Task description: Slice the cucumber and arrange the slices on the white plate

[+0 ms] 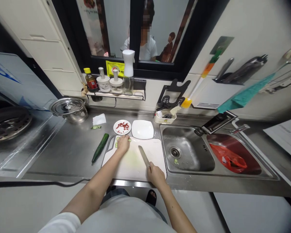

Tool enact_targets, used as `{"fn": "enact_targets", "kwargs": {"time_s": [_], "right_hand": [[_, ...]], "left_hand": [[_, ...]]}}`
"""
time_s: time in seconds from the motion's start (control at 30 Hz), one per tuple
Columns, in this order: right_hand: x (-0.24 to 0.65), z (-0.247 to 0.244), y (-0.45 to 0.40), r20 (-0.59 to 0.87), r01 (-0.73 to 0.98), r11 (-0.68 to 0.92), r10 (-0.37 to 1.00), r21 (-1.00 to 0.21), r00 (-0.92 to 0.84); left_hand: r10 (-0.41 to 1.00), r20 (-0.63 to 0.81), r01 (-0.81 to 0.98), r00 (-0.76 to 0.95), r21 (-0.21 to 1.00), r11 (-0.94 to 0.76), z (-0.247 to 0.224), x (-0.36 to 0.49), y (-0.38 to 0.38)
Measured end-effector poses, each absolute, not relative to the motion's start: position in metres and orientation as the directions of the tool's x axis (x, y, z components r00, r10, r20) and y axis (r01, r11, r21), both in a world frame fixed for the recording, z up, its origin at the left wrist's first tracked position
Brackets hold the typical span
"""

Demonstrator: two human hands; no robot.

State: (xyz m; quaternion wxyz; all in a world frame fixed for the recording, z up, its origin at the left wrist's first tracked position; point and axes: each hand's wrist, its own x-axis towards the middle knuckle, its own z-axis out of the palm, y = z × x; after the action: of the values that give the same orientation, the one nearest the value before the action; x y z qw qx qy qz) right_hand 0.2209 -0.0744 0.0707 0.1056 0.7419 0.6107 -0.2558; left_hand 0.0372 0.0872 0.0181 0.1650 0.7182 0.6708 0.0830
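My left hand (123,143) is at the upper left of the white cutting board (155,161), its fingers bent down around thin cucumber slices (116,142) there. Some of the slices are hidden beneath it. In my right hand (156,174) I grip a kitchen knife (143,155) by its handle; the blade points away from me over the board. A whole cucumber (100,149) lies left of the board. Behind the board are a small white plate with chopped red pieces (122,127) and a white rectangular plate (142,129).
At the right is a double sink (191,152) with a red plastic bag (229,159) in one basin. A lidded steel pot (71,108) stands at the back left. Condiment bottles (91,79) line a wall shelf. A white paper (99,119) lies near the pot.
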Motion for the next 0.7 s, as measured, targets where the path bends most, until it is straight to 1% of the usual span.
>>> {"fn": "enact_targets", "kwargs": {"time_s": [0.1, 0.27, 0.37, 0.57, 0.7], "right_hand": [[0.221, 0.071, -0.074, -0.514, 0.961, -0.229, 0.850, -0.156, 0.119], [0.222, 0.069, -0.075, -0.483, 0.963, -0.208, 0.870, -0.171, 0.102], [0.222, 0.069, -0.075, -0.486, 0.963, -0.207, 0.868, -0.170, 0.101], [0.220, 0.070, -0.075, -0.494, 0.964, -0.210, 0.863, -0.163, 0.104], [0.220, 0.071, -0.075, -0.503, 0.967, -0.200, 0.859, -0.159, 0.095]], "left_hand": [[0.990, -0.134, 0.927, 0.054, 0.374, 0.000, 0.017, 0.037, 0.082], [0.990, -0.143, 0.885, -0.005, 0.461, 0.071, 0.014, 0.035, 0.073], [0.984, -0.177, 0.850, -0.037, 0.512, 0.124, 0.013, 0.033, 0.070], [0.967, -0.252, 0.756, -0.033, 0.626, 0.189, 0.012, 0.022, 0.054], [0.951, -0.308, 0.721, -0.011, 0.657, 0.222, 0.011, 0.013, 0.037]]}}
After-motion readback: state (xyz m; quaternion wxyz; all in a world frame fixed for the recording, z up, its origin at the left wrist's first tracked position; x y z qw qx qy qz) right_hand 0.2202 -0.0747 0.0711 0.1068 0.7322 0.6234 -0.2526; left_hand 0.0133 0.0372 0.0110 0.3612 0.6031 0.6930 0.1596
